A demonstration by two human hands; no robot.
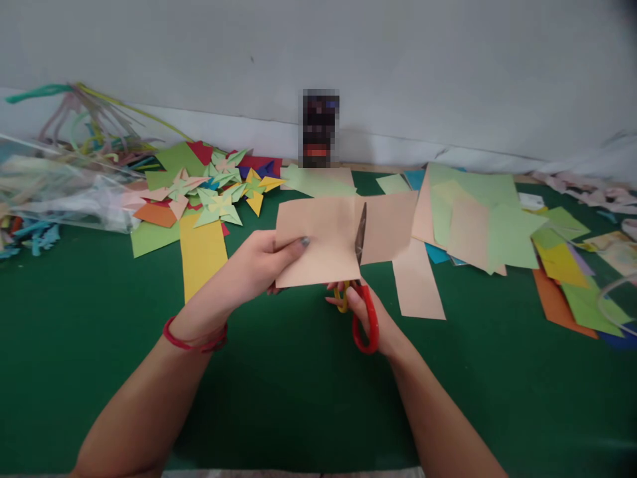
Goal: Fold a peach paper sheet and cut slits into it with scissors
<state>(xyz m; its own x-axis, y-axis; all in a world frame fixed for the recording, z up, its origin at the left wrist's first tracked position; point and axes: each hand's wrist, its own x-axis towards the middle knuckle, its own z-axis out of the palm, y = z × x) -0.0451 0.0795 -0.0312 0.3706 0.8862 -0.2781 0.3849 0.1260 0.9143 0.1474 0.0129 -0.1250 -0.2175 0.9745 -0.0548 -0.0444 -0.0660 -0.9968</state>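
Observation:
A peach sheet of paper is pinched by my left hand, thumb on top and the other fingers beneath. Its right part lies beyond a crease or cut, where the scissor blades stand. My right hand grips the scissors, which have red and yellow handles. One dark blade shows above the paper; the lower blade is hidden under it. The blades cross the sheet from its near edge toward its far edge. A loose peach strip lies on the table just right of the scissors.
Folded paper stars and coloured sheets lie at the back left, beside a clear plastic bag. Green and peach sheets are piled on the right. A blurred-out dark object stands against the wall. Green covering tops the table.

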